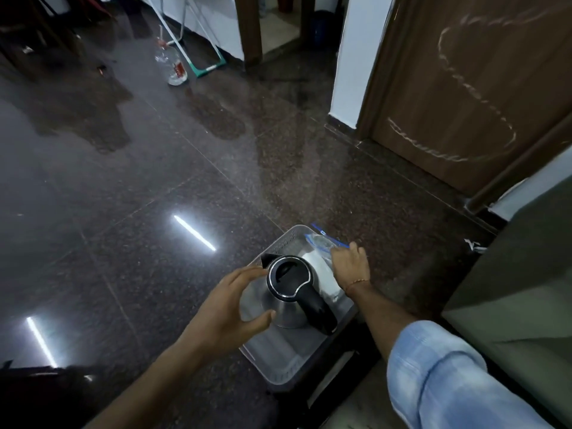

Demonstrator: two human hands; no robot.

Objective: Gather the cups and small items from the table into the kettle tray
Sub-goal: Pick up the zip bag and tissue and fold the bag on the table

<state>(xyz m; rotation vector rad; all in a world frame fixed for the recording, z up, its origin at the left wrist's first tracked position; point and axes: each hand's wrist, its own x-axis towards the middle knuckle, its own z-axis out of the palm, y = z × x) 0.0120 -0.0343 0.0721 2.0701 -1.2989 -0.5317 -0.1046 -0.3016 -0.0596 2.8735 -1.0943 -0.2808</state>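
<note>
A grey perforated tray sits low at bottom centre. In it stands a steel kettle with a black lid and handle. My left hand curves around the kettle's left side, fingers apart, touching or nearly touching the steel body. My right hand reaches to the tray's far right corner and holds a clear plastic bag with a blue zip strip. Something white lies in the tray under that hand; I cannot tell what it is.
The tray rests on a dark stand beside a grey-green sofa at the right. Dark polished floor spreads to the left. A clear plastic bottle stands on the floor far back. A brown door is at upper right.
</note>
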